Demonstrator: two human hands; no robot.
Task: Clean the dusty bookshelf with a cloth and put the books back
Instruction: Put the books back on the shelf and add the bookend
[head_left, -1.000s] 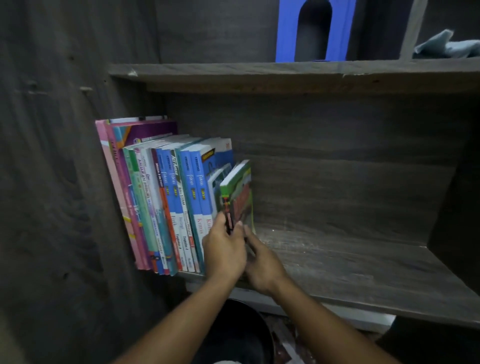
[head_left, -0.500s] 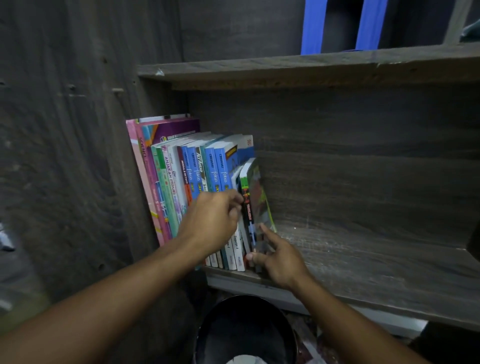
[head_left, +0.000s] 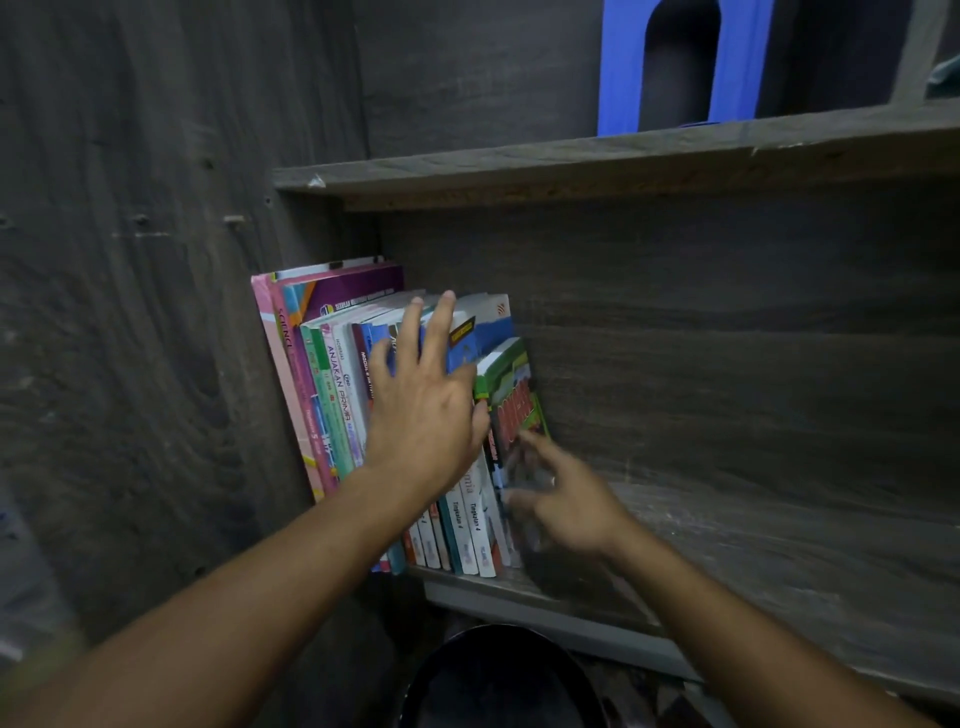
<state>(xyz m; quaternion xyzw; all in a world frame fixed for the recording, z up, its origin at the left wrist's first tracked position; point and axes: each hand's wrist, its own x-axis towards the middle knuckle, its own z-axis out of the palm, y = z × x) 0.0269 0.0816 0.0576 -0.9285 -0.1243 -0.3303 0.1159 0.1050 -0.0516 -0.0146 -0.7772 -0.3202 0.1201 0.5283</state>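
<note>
Paperback books (head_left: 332, 395) lean at left end of lower shelf (head_left: 753, 561). Likely light, flexible, slippery; steady by spines. Left hand (head_left: 423, 410) flat, fingers spread on spines; right hand (head_left: 566, 499), blurred, fingers straight against end book (head_left: 511, 405).

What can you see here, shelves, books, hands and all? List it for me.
lower shelf: one, dark wood-grain, centre.
upper shelf: one, dark wood-grain, above.
books: roughly a dozen, pink, green, blue and white spines, upright at lower shelf's left end.
green-topped book: one, rightmost in the row, leaning.
blue plastic object: one, arched cutout, on upper shelf.
bin: one, black, round, below lower shelf.
left hand: flat on the blue spines.
right hand: blurred, at the green-topped book.
</note>
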